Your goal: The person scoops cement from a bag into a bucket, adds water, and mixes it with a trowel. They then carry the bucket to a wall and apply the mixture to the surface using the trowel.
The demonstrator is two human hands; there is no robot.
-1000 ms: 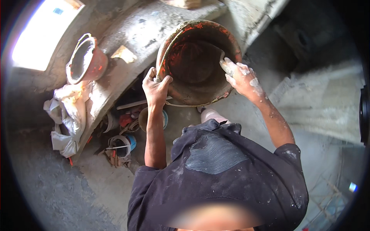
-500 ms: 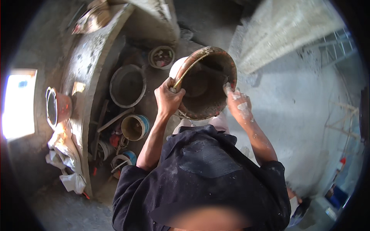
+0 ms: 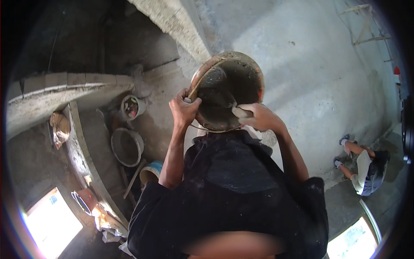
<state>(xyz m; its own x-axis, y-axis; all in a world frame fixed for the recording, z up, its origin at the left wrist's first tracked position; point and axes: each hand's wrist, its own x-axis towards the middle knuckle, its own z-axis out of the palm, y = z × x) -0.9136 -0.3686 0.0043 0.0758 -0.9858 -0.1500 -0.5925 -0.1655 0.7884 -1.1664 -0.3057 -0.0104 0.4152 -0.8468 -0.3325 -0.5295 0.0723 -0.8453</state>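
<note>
My left hand (image 3: 183, 110) is closed on the left rim and wire handle of a round, mortar-stained bucket (image 3: 259, 86) held in front of my body. Patches of orange show through the grime on its rim, and its dark inside is smeared with wet grey material. My right hand (image 3: 258, 116) is closed round the handle of a trowel (image 3: 234, 105), whose blade reaches into the bucket near the middle, partly hard to make out against the dark inside.
A concrete ledge (image 3: 79, 151) on the left bears a reddish bucket (image 3: 88, 199). Beside it stand a small bucket (image 3: 131, 108), a grey tub (image 3: 127, 146) and a blue-banded bucket (image 3: 151, 172). A concrete beam (image 3: 172, 19) is above the bucket. A co-worker (image 3: 362, 166) is at the right.
My view has swung round to the right, bringing the co-worker into fuller view. My right hand and the trowel have moved from the bucket's right rim down toward its lower middle.
</note>
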